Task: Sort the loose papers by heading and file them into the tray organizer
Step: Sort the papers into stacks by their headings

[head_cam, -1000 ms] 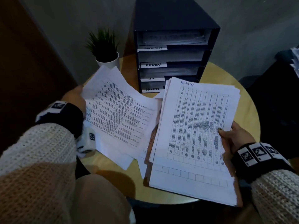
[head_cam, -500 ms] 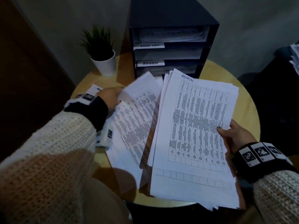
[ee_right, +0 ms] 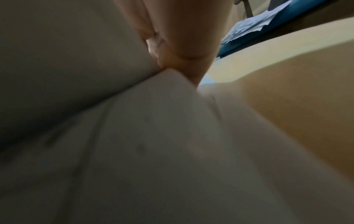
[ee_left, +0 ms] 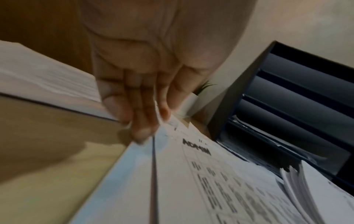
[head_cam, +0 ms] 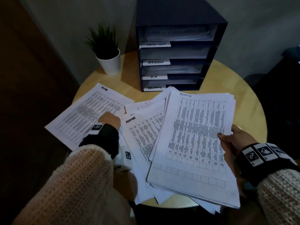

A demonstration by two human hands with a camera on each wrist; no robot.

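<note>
Two hands busy: my right hand (head_cam: 233, 140) grips the paper stack (head_cam: 193, 140) at the table's (head_cam: 253, 101) near right edge; my left hand (head_cam: 111, 119), fingers straight, presses an ADMIN sheet (head_cam: 86, 114) near its left edge, before the tray organizer (head_cam: 177, 51).

A round, pale wooden bench (head_cam: 243, 98) fills the middle of the head view. At its back left stands a small green plant (head_cam: 103, 41) in a white pot (head_cam: 110, 65), upright and near the grey wall (head_cam: 259, 21). A dark brown panel (head_cam: 24, 78), perhaps a door, runs down the left. At the far right edge lies something dark and indistinct.
</note>
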